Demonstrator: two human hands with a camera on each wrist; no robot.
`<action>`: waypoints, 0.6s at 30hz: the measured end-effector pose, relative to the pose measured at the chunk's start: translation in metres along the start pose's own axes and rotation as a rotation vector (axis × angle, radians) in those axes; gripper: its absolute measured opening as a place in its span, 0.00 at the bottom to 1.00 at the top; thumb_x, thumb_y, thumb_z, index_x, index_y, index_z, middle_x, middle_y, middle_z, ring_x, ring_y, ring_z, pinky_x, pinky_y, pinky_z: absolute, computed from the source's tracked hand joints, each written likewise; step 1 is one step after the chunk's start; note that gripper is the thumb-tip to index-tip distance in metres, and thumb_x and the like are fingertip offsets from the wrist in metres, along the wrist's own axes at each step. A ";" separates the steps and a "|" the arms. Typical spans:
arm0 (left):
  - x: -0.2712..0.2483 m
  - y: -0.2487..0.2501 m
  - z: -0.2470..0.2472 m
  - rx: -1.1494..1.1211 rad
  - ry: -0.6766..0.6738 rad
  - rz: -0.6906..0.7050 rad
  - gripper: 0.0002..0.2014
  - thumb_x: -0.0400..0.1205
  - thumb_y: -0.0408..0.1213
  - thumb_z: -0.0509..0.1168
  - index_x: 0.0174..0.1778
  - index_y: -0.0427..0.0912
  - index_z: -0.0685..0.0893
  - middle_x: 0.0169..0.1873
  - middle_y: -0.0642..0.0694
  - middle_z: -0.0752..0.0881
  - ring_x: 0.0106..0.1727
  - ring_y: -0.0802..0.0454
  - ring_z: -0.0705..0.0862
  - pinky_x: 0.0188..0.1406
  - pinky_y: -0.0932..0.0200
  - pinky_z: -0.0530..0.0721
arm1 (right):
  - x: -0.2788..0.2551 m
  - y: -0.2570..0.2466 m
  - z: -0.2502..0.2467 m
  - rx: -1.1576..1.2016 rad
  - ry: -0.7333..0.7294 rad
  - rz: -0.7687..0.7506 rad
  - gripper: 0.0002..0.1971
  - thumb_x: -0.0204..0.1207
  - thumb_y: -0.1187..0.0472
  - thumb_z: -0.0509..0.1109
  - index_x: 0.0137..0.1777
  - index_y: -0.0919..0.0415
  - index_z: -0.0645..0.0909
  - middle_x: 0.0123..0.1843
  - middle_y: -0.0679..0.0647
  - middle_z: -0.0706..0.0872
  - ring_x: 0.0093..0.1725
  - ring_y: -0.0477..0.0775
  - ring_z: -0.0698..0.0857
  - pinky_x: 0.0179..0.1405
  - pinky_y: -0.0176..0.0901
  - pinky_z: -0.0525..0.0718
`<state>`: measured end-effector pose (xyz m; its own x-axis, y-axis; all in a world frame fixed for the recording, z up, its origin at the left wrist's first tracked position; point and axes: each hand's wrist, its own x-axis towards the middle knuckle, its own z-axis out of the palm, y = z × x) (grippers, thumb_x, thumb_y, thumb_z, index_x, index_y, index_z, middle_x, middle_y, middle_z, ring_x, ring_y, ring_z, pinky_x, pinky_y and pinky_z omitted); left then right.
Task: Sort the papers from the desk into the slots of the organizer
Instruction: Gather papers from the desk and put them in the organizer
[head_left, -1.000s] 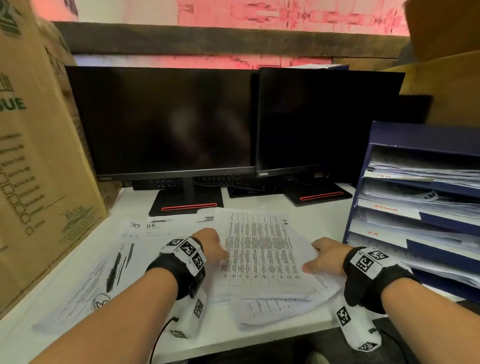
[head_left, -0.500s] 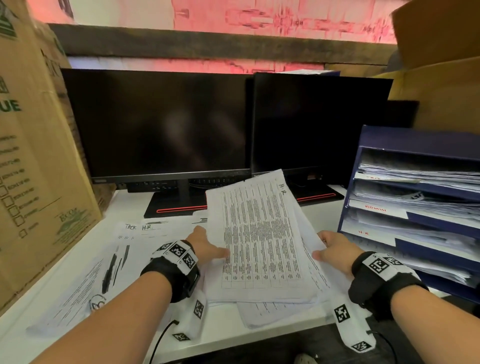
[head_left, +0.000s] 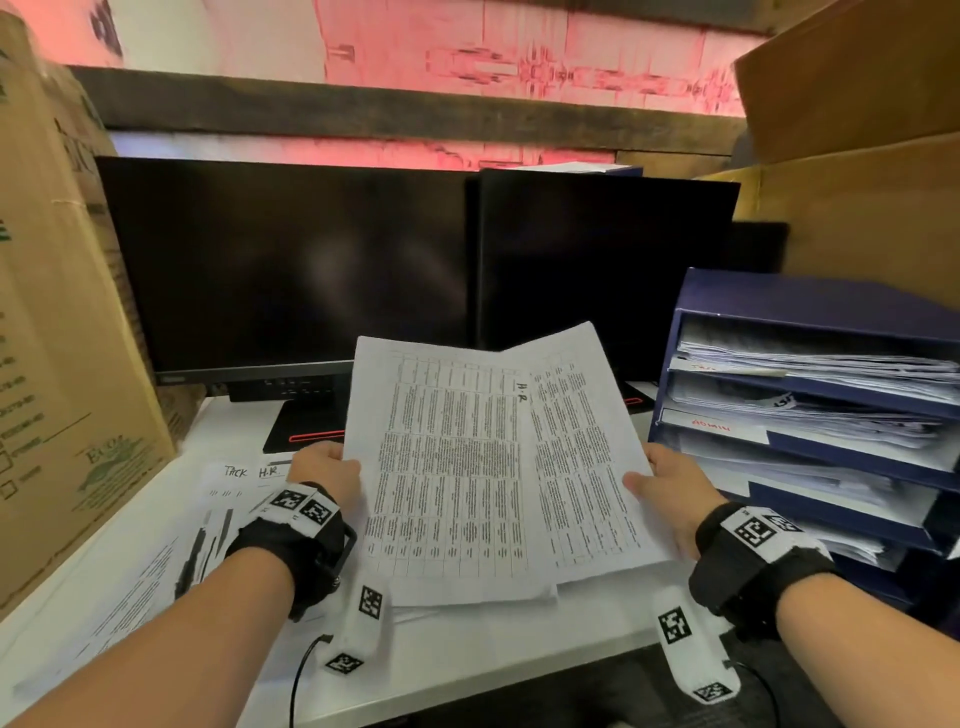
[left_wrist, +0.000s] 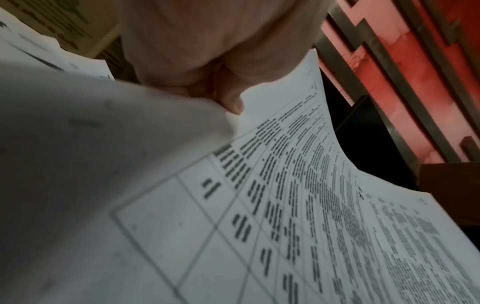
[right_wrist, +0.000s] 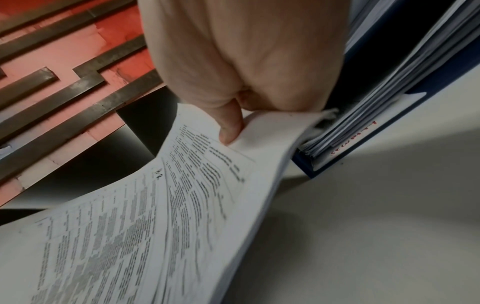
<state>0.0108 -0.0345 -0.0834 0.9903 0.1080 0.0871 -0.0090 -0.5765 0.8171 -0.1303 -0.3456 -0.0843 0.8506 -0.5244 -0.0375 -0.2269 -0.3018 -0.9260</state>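
Note:
A stack of printed papers (head_left: 467, 467) with tables, marked "H.R" at its top, is held tilted up above the desk. My left hand (head_left: 324, 467) grips its left edge and my right hand (head_left: 670, 486) grips its right edge. In the left wrist view the thumb (left_wrist: 231, 100) presses on the stack (left_wrist: 285, 205). In the right wrist view the thumb (right_wrist: 230, 125) pinches the stack (right_wrist: 155, 216). The blue organizer (head_left: 810, 296) stands at the right, its slots (head_left: 810, 395) holding papers; its paper edges (right_wrist: 376, 102) show beside my right hand.
More loose sheets (head_left: 156, 561) marked "TACK" and "H.R" lie on the white desk (head_left: 467, 654) at the left, with dark pens on them. Two black monitors (head_left: 291, 260) stand behind. Cardboard boxes (head_left: 57, 364) rise at the left and upper right.
Both hands have lifted the stack of papers off the desk and tilted its far edge up toward me. The hands rose with it.

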 end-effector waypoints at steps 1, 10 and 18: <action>0.002 0.000 -0.003 -0.005 0.023 -0.002 0.08 0.80 0.26 0.62 0.36 0.38 0.80 0.34 0.43 0.81 0.36 0.47 0.77 0.31 0.61 0.70 | 0.000 0.000 0.000 0.014 0.014 -0.005 0.12 0.80 0.70 0.64 0.61 0.58 0.81 0.56 0.55 0.89 0.54 0.60 0.88 0.60 0.65 0.84; -0.004 -0.011 -0.022 -0.201 0.246 -0.081 0.09 0.82 0.22 0.55 0.50 0.33 0.80 0.42 0.37 0.78 0.37 0.42 0.75 0.44 0.58 0.70 | -0.003 -0.008 -0.002 0.082 0.049 -0.016 0.11 0.81 0.68 0.64 0.58 0.55 0.81 0.55 0.55 0.89 0.53 0.60 0.89 0.59 0.65 0.85; -0.006 -0.021 -0.037 -0.235 0.220 -0.150 0.13 0.81 0.22 0.55 0.59 0.26 0.80 0.54 0.29 0.83 0.53 0.32 0.81 0.47 0.54 0.73 | -0.006 -0.003 -0.003 0.117 0.070 0.022 0.09 0.81 0.68 0.65 0.55 0.55 0.80 0.56 0.57 0.89 0.53 0.63 0.88 0.59 0.69 0.84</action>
<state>0.0002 0.0064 -0.0799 0.9299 0.3636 0.0561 0.0770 -0.3414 0.9368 -0.1362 -0.3436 -0.0804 0.8100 -0.5853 -0.0356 -0.1845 -0.1967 -0.9630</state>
